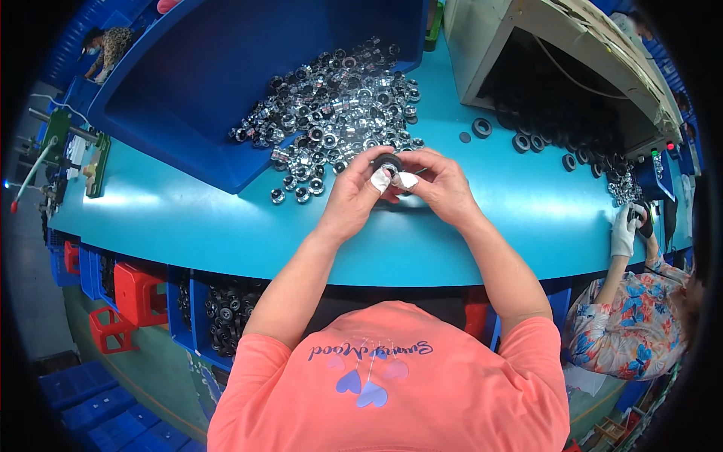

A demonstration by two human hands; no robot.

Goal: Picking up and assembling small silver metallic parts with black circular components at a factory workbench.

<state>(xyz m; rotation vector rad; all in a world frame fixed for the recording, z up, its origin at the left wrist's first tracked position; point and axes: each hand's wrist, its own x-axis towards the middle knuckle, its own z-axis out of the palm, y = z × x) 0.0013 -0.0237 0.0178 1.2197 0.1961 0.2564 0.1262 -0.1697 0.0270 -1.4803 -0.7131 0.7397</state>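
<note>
Both my hands meet over the table, around one small black ring with a silvery round part at its middle point(388, 160). My left hand point(352, 194) pinches it from the left, and my right hand point(446, 188) closes on it from the right. White tape or cloth wraps both thumb tips, which press at the near side of the ring. My fingers partly hide the piece. Just beyond my hands lies a heap of small shiny silver-and-black round parts point(346, 102), spilling toward my left hand.
A large blue bin point(188, 98) lies tipped behind the heap. At right, a cream box point(482, 45) holds black rings, several loose point(521, 143) before it. A co-worker's white-gloved hand point(623, 233) works far right. Green press point(56, 154), left; red stools point(139, 290) below.
</note>
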